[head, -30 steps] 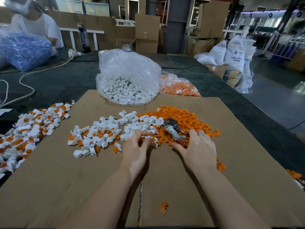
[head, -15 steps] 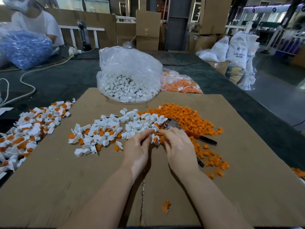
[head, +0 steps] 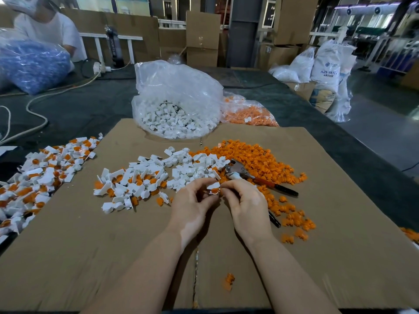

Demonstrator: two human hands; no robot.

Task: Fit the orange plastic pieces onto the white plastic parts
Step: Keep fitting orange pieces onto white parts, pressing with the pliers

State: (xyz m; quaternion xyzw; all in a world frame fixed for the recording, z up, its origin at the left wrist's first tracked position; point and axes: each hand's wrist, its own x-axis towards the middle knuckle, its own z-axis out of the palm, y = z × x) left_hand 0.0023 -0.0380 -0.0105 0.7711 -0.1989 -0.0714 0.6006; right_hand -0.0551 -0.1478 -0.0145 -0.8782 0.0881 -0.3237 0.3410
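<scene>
My left hand (head: 192, 207) and my right hand (head: 246, 205) meet above the cardboard sheet (head: 340, 223). Between their fingertips sits a white plastic part (head: 212, 186) with an orange piece (head: 215, 190) at its underside. The left fingers pinch the white part; the right fingertips pinch the orange piece against it. Behind the hands lies a pile of loose white parts (head: 181, 166), and to its right a heap of orange pieces (head: 256, 155). Left of the hands spreads a group of white parts with orange in them (head: 129, 186).
Pliers (head: 256, 177) with dark handles lie on the orange heap right of my hands. A clear bag of white parts (head: 176, 105) and a bag of orange pieces (head: 247, 113) stand behind. More fitted parts (head: 34, 177) lie at far left. Another person (head: 45, 28) sits far left.
My right hand left the pliers on the orange heap and came left to meet my left hand. Both hands rose slightly and now hold a white part and orange piece together.
</scene>
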